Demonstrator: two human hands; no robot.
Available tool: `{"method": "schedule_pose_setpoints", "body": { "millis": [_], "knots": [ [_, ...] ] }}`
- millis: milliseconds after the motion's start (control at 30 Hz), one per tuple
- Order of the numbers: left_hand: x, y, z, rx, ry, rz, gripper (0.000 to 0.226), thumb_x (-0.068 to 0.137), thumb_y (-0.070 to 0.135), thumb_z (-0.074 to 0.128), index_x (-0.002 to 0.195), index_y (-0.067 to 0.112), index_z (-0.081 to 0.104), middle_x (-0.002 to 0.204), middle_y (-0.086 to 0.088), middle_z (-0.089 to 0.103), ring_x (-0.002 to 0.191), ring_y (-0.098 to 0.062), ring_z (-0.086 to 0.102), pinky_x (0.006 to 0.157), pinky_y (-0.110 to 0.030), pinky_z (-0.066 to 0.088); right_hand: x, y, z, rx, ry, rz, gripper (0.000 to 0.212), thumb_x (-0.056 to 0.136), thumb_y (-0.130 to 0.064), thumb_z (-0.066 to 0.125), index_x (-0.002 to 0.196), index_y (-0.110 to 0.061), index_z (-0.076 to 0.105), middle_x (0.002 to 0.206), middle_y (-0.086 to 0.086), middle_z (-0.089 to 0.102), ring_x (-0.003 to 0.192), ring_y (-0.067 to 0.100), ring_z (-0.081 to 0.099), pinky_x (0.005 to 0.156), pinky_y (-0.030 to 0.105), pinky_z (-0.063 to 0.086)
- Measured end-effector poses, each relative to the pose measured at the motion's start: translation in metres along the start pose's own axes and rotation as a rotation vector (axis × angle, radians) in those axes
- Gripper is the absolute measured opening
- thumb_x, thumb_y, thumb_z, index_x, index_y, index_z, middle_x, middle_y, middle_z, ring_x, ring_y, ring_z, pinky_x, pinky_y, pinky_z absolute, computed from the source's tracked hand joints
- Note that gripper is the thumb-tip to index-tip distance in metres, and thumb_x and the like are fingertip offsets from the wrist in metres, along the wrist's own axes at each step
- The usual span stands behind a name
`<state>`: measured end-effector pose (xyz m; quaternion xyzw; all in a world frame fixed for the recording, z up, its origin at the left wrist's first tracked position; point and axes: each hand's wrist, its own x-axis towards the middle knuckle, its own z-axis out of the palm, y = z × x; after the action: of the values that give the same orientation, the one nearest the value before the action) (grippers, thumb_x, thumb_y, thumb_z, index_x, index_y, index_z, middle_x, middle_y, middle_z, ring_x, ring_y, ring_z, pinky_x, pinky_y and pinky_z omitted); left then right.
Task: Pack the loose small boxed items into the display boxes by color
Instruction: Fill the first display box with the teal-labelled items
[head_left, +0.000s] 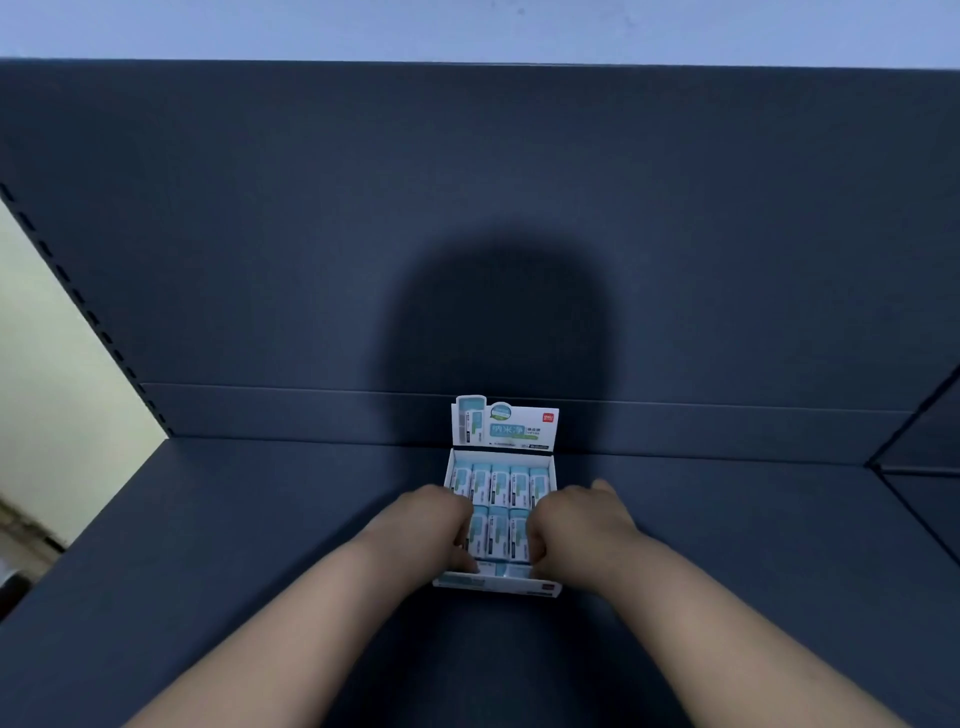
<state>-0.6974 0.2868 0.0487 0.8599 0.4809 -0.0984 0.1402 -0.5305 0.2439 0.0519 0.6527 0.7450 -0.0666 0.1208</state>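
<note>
Display box (501, 460) sits at 6 o'clock on the shelf (234, 519), with rows of blue-white small boxes (500, 486) inside. Left hand (439, 525) is at its 9 o'clock wall, right hand (574, 522) at 3 o'clock. Fingers curl down inside, tips hidden, so can't tell what they pinch. Likely seating the near rows: press evenly, both sides, keep the display box from sliding.

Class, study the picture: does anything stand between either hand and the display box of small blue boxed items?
Nothing visible does. The left hand and right hand are already at the display box, fingers curled over its left and right side walls. It sits on the dark shelf.
</note>
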Motion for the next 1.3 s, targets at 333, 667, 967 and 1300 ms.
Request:
{"method": "schedule_pose_setpoints", "body": {
  "millis": [333, 667, 967, 1300],
  "knots": [
    [-0.011, 0.001, -0.010, 0.062, 0.099, 0.006, 0.032, 0.091, 0.042, 0.057, 0.110, 0.017, 0.057, 0.116, -0.002, 0.055, 0.104, -0.021, 0.054, 0.079, -0.027, 0.036, -0.005, 0.009, -0.013, 0.161, 0.133, 0.019, 0.031, 0.085, -0.047, 0.061, 0.112, -0.033, 0.064, 0.118, -0.006, 0.055, 0.115, 0.016, 0.048, 0.095, 0.034, 0.030],
    [-0.017, 0.001, -0.019, 0.360, 0.282, 0.080, 0.037, 0.099, 0.042, 0.037, 0.123, 0.018, 0.053, 0.121, -0.003, 0.053, 0.113, -0.023, 0.047, 0.091, -0.033, 0.031, -0.018, 0.007, -0.013, 0.150, 0.170, 0.135, 0.055, 0.095, -0.055, 0.038, 0.144, -0.031, 0.032, 0.140, -0.004, 0.039, 0.131, 0.018, 0.034, 0.105, 0.036, 0.026],
    [-0.009, 0.039, -0.017, 0.383, 0.269, 0.202, 0.038, 0.100, 0.042, 0.034, 0.128, 0.019, 0.048, 0.123, -0.004, 0.052, 0.116, -0.025, 0.047, 0.094, -0.036, 0.031, -0.047, 0.018, 0.004, 0.199, 0.121, 0.295, 0.059, 0.094, -0.055, 0.038, 0.147, -0.031, 0.027, 0.144, 0.001, 0.037, 0.137, 0.022, 0.028, 0.107, 0.039, 0.023],
    [-0.018, 0.132, -0.005, 0.346, 0.297, 0.297, 0.041, 0.098, 0.045, 0.035, 0.129, 0.020, 0.047, 0.123, -0.004, 0.052, 0.116, -0.025, 0.047, 0.093, -0.036, 0.032, -0.123, 0.072, 0.021, 0.178, 0.113, 0.385, 0.064, 0.096, -0.058, 0.029, 0.150, -0.027, 0.019, 0.148, 0.004, 0.032, 0.138, 0.023, 0.027, 0.109, 0.039, 0.022]
  ]
}}
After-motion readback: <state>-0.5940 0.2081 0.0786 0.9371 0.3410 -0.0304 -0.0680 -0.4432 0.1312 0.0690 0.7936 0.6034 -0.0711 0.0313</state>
